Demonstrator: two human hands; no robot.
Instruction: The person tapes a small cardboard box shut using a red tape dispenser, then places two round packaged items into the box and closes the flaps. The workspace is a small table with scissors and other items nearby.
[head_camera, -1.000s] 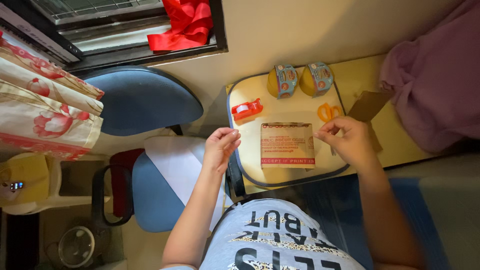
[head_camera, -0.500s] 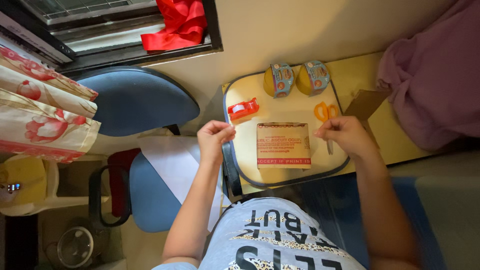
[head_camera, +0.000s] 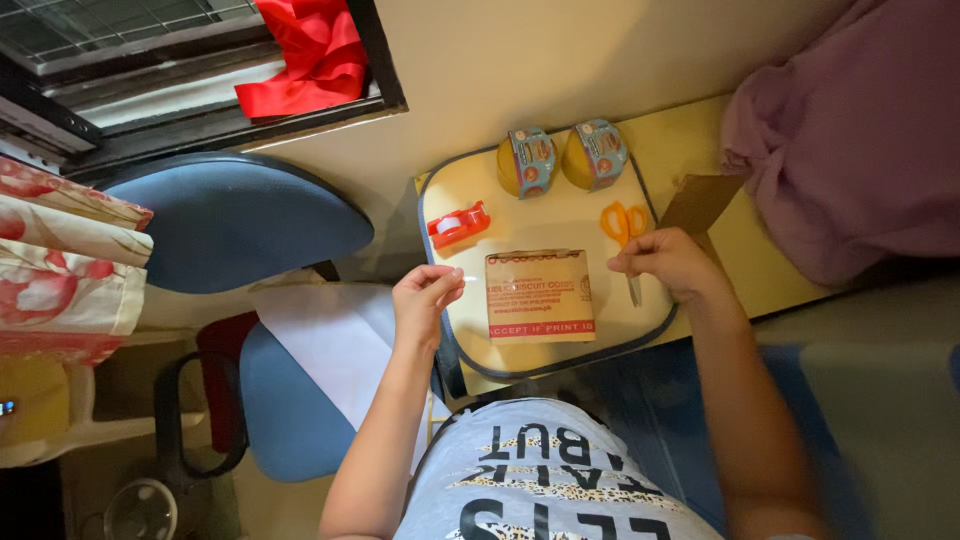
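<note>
A flat brown paper packet lies in the middle of a cream tray with a dark blue rim. My left hand hovers at the tray's left edge, thumb and fingers pinched on what looks like a small clear piece of tape. My right hand is at the packet's right side, fingers curled over the blades of orange-handled scissors that lie on the tray. A red tape dispenser sits just beyond my left hand.
Two yellow rolls with blue labels stand at the tray's far edge. A brown card piece and pink cloth lie to the right. A blue chair and white sheet are on the left, red cloth by the window.
My left hand has dropped a little back toward me, still pinched. My right hand stays by the scissors. The view has shifted slightly.
</note>
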